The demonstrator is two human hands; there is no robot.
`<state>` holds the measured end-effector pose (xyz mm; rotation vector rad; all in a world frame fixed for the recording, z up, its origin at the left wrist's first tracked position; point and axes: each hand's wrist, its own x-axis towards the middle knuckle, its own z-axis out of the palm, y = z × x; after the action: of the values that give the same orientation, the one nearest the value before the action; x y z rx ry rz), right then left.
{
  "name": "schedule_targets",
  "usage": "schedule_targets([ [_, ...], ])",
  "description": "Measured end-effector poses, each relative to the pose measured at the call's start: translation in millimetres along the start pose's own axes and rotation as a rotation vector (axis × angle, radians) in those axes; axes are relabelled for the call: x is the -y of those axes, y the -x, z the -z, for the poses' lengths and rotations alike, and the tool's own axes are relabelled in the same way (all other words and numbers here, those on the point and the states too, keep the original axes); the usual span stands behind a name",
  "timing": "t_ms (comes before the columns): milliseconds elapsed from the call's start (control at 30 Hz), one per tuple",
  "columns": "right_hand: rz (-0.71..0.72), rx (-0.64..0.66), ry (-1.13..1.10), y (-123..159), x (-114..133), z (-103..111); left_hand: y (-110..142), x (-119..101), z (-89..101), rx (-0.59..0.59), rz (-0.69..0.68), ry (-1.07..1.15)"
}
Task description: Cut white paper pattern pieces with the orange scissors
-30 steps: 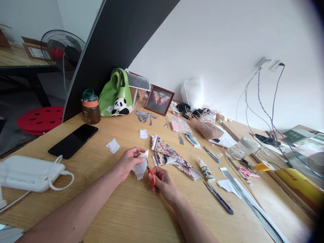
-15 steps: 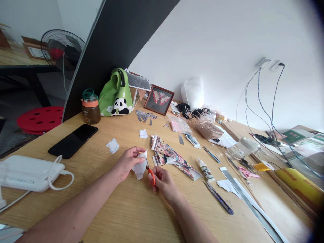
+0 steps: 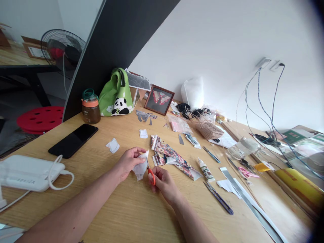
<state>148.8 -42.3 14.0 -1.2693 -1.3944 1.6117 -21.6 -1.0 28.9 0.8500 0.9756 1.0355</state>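
Observation:
My left hand (image 3: 128, 161) pinches a small piece of white paper (image 3: 140, 167) just above the wooden table (image 3: 121, 206). My right hand (image 3: 164, 182) grips small scissors with orange handles (image 3: 151, 174), and their blades reach up into the edge of the paper. Both hands sit close together near the middle of the table. Right behind them lies a strip of flowered patterned paper (image 3: 172, 156).
A black phone (image 3: 73, 140), a white power bank with cable (image 3: 29, 172) and white paper scraps (image 3: 112, 145) lie at left. A brown jar (image 3: 90, 107), green panda bag (image 3: 116, 95) and picture frame (image 3: 159, 99) stand behind. A glue bottle (image 3: 206, 169), pens (image 3: 219, 198), metal ruler (image 3: 250, 206) and cables lie right.
Almost nothing has moved; the scissors and paper have shifted very slightly between my hands.

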Motion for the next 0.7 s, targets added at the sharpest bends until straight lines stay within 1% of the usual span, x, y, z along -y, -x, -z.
schedule_targets([
  [433, 0.015, -0.007, -0.015, 1.1, 2.2, -1.5, -0.3, 0.5, 0.7, -0.006, 0.001, 0.004],
  [700, -0.015, -0.003, -0.013, 1.1, 1.3, -0.7, 0.3, -0.6, 0.2, 0.000, 0.004, 0.002],
])
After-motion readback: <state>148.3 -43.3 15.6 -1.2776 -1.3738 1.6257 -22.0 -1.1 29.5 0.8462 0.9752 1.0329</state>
